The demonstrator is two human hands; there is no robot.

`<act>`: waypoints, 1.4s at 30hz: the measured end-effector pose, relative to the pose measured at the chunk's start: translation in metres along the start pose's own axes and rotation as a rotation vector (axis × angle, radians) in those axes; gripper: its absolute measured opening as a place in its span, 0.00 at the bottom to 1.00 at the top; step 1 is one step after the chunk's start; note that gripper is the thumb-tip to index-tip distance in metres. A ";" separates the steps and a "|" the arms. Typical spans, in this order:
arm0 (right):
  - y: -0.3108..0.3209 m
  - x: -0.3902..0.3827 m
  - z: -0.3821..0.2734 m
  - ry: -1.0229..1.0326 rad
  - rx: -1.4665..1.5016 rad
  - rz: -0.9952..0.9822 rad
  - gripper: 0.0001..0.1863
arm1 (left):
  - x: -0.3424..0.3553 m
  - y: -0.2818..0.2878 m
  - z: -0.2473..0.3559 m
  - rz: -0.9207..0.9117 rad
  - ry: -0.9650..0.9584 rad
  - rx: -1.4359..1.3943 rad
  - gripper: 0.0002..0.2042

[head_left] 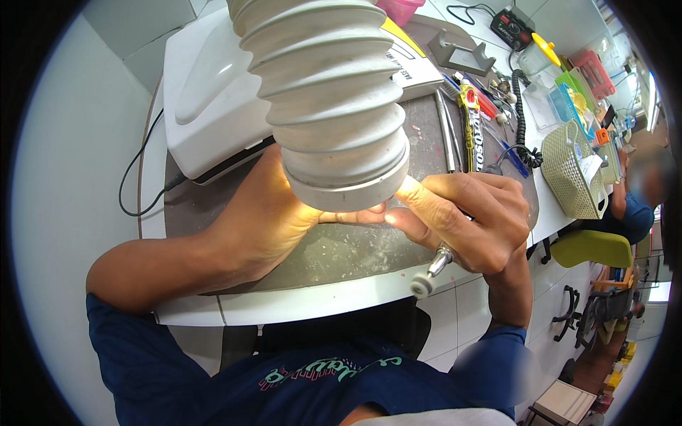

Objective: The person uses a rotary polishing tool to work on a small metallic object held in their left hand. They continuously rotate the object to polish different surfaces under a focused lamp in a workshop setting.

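Observation:
A white ribbed suction hose (337,106) hangs in front of me and covers much of my left hand (273,206). Some left fingers show below its rim, bent in toward the right hand; whatever they hold is hidden. My right hand (472,216) is closed round a rotary handpiece (442,260), whose metal nose sticks out below the fingers. On its end sits a small grey polishing wheel (422,285), pointing down toward me and apart from the left hand. The right thumb and forefinger reach close to the left fingertips, over the grey worktop (341,255).
At the left stands a white machine housing (213,92) with a black cable. Beyond my right hand lie a yellow tube (470,128), several small tools and a coiled black cord (522,113). A woven basket (572,174) stands farther right, near a seated person (636,206).

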State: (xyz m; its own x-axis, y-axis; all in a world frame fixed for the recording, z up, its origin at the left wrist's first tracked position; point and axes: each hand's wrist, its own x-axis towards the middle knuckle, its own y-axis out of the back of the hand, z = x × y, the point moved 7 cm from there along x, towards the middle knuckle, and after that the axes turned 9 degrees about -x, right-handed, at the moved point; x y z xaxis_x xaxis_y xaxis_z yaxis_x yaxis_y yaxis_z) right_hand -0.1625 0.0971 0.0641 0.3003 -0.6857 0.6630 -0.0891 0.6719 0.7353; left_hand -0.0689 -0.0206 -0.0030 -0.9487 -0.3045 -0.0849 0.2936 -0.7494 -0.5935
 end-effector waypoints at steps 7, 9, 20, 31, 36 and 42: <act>-0.001 0.001 -0.001 -0.001 -0.009 -0.010 0.15 | 0.000 -0.003 0.002 -0.032 -0.009 0.040 0.14; 0.000 0.001 0.000 -0.003 -0.003 -0.019 0.15 | 0.000 -0.004 0.003 -0.026 0.003 0.055 0.14; 0.001 0.001 0.001 0.042 -0.001 0.122 0.11 | 0.000 -0.002 0.003 0.004 -0.009 0.124 0.16; 0.003 0.002 0.001 0.047 -0.010 0.093 0.12 | 0.001 -0.003 0.005 0.034 -0.026 0.099 0.15; 0.002 0.005 0.007 -0.017 0.021 0.082 0.12 | 0.001 0.001 0.005 0.045 -0.027 0.242 0.13; 0.004 0.008 0.014 -0.145 0.049 0.055 0.11 | 0.002 -0.003 0.006 0.041 -0.018 0.375 0.11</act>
State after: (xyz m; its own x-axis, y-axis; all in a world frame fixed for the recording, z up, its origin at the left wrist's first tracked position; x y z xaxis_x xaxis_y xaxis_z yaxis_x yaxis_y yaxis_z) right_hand -0.1735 0.0901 0.0741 0.1535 -0.6836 0.7135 -0.1487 0.6979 0.7006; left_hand -0.0710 -0.0228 0.0029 -0.9342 -0.3461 -0.0866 0.3566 -0.8986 -0.2557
